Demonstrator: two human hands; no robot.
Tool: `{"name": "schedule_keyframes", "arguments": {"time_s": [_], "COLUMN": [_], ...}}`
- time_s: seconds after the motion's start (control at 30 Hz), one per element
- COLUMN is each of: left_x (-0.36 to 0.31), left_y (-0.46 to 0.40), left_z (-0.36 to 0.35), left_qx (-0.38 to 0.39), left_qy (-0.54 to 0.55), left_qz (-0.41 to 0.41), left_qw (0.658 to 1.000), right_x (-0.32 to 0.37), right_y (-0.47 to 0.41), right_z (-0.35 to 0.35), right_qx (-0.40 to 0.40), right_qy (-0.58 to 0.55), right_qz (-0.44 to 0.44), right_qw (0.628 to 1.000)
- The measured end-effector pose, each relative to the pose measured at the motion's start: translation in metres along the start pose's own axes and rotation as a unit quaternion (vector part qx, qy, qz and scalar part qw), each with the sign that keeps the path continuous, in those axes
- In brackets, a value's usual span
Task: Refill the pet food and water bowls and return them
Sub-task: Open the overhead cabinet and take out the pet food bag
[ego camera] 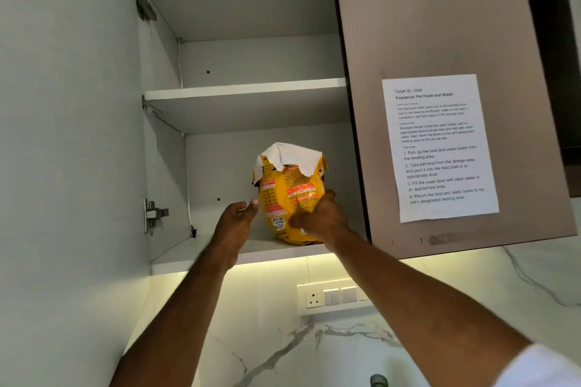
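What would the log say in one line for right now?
right hand grips pet food bag | left hand open beside bag | bag stands on bottom cupboard shelf | bowls not in view

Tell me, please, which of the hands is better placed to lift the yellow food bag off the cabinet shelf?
Probably the right hand: its fingers already curl round the yellow food bag on the bottom shelf. The left hand is open, fingertips just at the bag's edge.

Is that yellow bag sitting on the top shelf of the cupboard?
No, the yellow bag stands on the bottom shelf, while the shelf above it holds nothing visible.
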State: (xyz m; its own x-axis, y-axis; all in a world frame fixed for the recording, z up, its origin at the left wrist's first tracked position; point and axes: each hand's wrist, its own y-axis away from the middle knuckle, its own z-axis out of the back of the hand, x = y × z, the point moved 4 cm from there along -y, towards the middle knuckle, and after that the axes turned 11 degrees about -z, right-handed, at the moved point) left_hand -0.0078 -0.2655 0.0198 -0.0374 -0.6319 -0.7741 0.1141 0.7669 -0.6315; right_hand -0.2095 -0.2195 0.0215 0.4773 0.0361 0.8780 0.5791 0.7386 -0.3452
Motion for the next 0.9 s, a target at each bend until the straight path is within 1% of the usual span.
{"name": "schedule_keyframes", "arguments": {"time_s": [0.1, 0.27, 0.47, 0.53, 0.6, 0.7, 0.83, 0.9], "left_x": [-0.002, -0.007, -0.022, -0.029, -0.031, -0.037, -0.045, -0.043], "left_y": [0.002, 0.007, 0.024, 0.034, 0.043, 0.062, 0.099, 0.121], "left_z": [-0.003, -0.005, -0.033, -0.043, -0.052, -0.066, -0.090, -0.103], "left_qx": [0.045, 0.123, 0.249, 0.244, 0.220, 0.189, 0.143, 0.144], "left_qy": [0.025, 0.133, 0.182, 0.183, 0.186, 0.171, 0.157, 0.180], "left_qz": [-0.003, 0.001, -0.060, -0.082, -0.095, -0.108, -0.117, -0.112], "left_qw": [0.999, 0.983, 0.949, 0.949, 0.953, 0.961, 0.970, 0.967], "right_x": [-0.007, -0.008, -0.006, -0.004, -0.007, -0.020, -0.049, -0.069], "right_y": [0.004, 0.035, 0.070, 0.085, 0.099, 0.113, 0.126, 0.132], "right_z": [0.015, 0.049, 0.074, 0.081, 0.091, 0.110, 0.139, 0.152], "right_qx": [0.070, 0.205, 0.258, 0.258, 0.250, 0.217, 0.190, 0.181], "right_qy": [-0.070, -0.110, -0.111, -0.122, -0.147, -0.178, -0.201, -0.196], "right_qz": [0.030, 0.106, 0.123, 0.135, 0.149, 0.161, 0.153, 0.146], "right_qw": [0.995, 0.967, 0.952, 0.949, 0.945, 0.946, 0.949, 0.953]}}
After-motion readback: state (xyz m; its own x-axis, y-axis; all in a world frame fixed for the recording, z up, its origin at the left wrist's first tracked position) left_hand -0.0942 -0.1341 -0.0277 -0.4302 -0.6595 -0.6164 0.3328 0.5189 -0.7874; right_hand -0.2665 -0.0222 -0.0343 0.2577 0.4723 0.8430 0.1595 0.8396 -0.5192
